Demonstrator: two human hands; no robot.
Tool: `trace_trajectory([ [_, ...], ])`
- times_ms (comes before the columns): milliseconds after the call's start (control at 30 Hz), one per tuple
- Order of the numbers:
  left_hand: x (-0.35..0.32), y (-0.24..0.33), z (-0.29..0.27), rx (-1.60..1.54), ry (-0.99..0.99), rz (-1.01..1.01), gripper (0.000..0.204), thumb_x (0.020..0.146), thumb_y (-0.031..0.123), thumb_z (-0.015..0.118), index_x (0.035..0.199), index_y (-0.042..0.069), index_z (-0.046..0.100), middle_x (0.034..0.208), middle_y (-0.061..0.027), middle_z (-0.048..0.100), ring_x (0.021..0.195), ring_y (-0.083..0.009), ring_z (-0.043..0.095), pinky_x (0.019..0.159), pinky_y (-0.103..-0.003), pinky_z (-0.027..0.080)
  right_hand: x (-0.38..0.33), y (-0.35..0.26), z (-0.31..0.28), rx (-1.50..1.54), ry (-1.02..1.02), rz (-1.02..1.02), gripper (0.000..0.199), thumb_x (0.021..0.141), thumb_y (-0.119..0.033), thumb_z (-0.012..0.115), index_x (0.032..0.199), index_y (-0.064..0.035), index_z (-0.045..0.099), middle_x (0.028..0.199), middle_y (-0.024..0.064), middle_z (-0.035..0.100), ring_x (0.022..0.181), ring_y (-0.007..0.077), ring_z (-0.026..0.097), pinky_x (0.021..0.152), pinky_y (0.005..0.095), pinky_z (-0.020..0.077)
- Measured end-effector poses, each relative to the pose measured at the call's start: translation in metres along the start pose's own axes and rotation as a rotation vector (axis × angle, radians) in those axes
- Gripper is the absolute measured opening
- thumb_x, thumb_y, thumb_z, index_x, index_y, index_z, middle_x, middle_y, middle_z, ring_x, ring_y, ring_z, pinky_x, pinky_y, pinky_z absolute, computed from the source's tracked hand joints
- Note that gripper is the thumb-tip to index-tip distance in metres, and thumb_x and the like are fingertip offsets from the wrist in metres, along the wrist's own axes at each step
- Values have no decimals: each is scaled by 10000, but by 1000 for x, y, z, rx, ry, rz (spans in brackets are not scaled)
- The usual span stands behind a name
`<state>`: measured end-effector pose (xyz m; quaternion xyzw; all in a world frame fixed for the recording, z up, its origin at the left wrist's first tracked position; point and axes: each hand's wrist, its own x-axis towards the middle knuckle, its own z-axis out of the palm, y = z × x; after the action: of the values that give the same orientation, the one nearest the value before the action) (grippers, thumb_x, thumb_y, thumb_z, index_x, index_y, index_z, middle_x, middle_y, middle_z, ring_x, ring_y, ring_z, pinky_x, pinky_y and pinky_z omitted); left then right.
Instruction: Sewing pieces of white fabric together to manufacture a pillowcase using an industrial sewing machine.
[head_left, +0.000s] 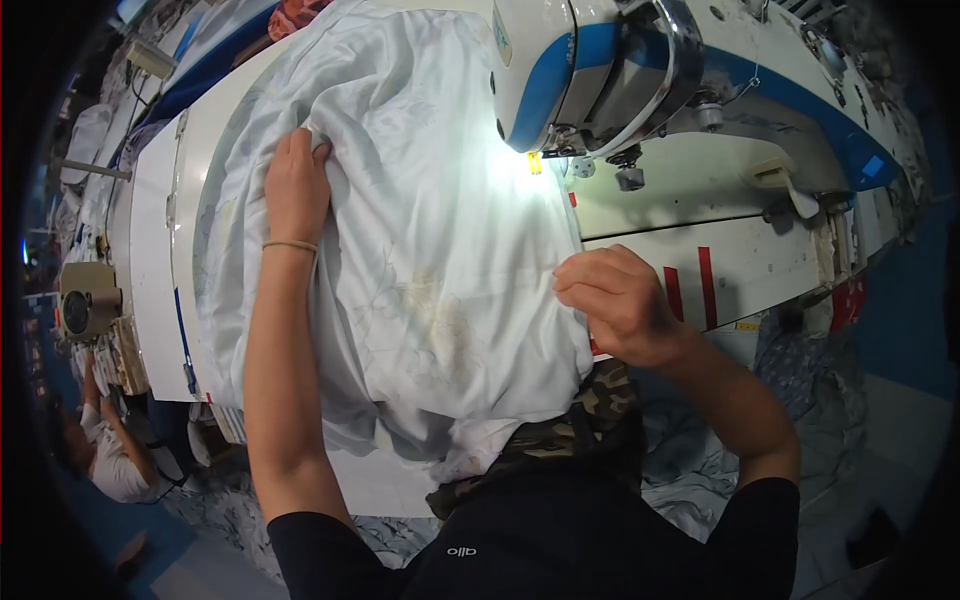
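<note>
My left hand point(296, 185) lies flat on white fabric point(420, 250) at 10 o'clock; right hand point(620, 300) pinches its edge. Seam barely begun, I'd judge; sewing machine point(600, 70) at 1.

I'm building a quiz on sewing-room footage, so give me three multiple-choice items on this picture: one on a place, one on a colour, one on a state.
1. Where does the left hand rest?
A. On the white fabric, left of the sewing machine
B. On the machine's top
C. On the floor

2. What colour are the stripes on the table beside the right hand?
A. Green
B. Red
C. Yellow

3. What is the right hand's state?
A. Flat and spread open
B. Raised clear of the cloth
C. Fingers closed in a pinching grip on the fabric's edge

Answers:
1 A, the hand lies pressed on the cloth, away from the needle area.
2 B, the bars on the white tabletop are red.
3 C, the curled fingers gather the edge near the stripes.
</note>
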<state>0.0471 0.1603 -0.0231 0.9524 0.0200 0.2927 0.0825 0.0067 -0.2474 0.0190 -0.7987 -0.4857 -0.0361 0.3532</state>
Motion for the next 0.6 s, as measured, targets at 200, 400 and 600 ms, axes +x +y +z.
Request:
trace_trajectory([
  [200,1,-6,-1,-17,-7,-19,167,904,131,668,972,28,555,967,-187,631,888,-420,615,754,-492,493,8,4,8,-61,81,-10,321,641,174,542,884,9,673,997,129,685,960,306,674,827,389,520],
  [400,-45,13,-86,-120,-182,-138,344,859,261,752,1001,6,569,1048,-189,597,955,-410,592,824,-455,484,-44,-42,13,-40,211,101,359,766,174,532,1064,15,653,1182,176,612,1094,334,611,909,408,516],
  [600,-173,47,-212,-134,-613,-395,319,844,191,764,961,-15,550,1000,-161,551,827,-386,595,745,-438,490,-157,-86,103,824,320,858,640,861,91,626,1452,-10,401,1463,134,427,1202,245,565,1041,373,458],
])
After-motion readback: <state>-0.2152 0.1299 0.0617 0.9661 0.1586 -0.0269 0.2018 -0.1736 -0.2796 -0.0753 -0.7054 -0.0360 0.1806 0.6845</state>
